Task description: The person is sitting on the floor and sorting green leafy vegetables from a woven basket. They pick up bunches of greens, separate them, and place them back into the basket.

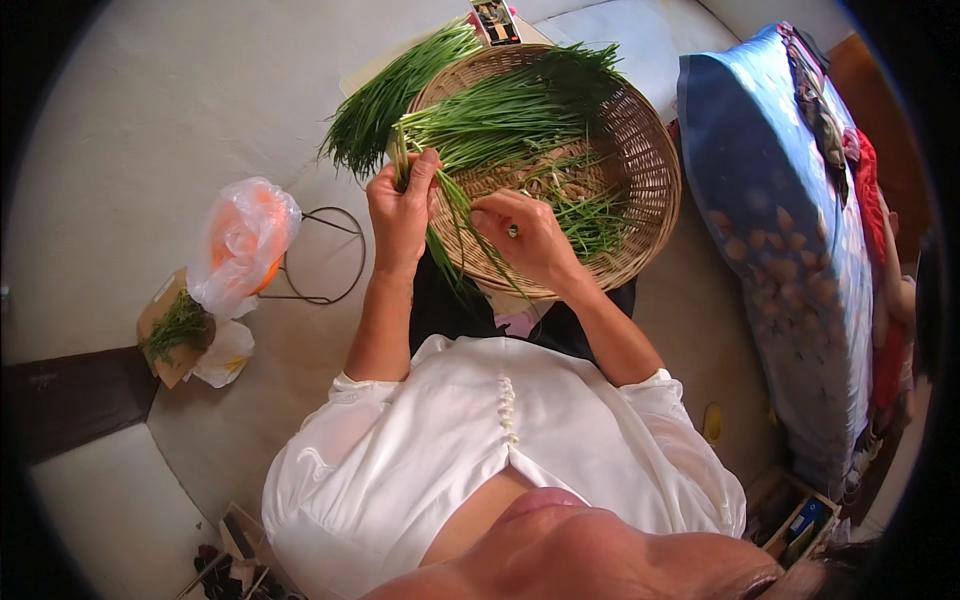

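My left hand (405, 202) grips a small bunch of garlic chives (454, 196), pale stem ends up and green leaves trailing down over the basket rim. Close beside those leaves, my right hand (529, 229) has its fingers curled; whether they pinch a leaf is not clear. Both hands are over the near side of a round wicker basket (651, 142), which rests at my lap. Inside it lies a thick pile of chives (510, 112), stem ends to the left. Loose trimmings (589, 221) are scattered across the basket's bottom right.
Another chive bundle (409, 94) lies beyond the basket's left rim, near a phone (496, 21). At left are a plastic bag (244, 240), a metal ring stand (330, 300) and greenery (178, 326) on cardboard. A blue floral cloth (757, 225) covers something at right.
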Demonstrator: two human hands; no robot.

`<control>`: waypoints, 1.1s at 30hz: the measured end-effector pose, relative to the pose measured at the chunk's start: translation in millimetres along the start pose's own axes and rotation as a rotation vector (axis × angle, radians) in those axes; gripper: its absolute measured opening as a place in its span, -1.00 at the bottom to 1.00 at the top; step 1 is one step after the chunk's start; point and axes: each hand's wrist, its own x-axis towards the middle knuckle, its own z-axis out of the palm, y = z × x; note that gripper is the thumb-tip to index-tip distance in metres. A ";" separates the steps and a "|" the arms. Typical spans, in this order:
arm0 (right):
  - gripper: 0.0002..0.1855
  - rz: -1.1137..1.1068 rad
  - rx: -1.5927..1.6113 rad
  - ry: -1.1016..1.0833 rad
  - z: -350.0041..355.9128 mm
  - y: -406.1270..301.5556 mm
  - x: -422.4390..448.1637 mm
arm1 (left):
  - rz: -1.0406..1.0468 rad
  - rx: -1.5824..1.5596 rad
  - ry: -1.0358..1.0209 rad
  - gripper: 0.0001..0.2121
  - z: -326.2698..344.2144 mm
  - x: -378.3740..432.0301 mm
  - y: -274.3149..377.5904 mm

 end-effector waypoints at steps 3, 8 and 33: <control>-0.79 0.117 0.120 0.021 9.4 5.5 -4.1 | 0.008 0.032 -0.020 -0.79 4.1 -2.6 -7.1; -0.82 0.254 0.295 0.089 15.7 7.0 1.4 | -0.006 0.108 -0.017 -0.80 2.0 -6.2 -15.2; -0.90 -0.083 -0.375 0.097 -75.1 39.0 -66.3 | 0.178 -0.123 0.347 -0.81 -37.0 23.6 36.1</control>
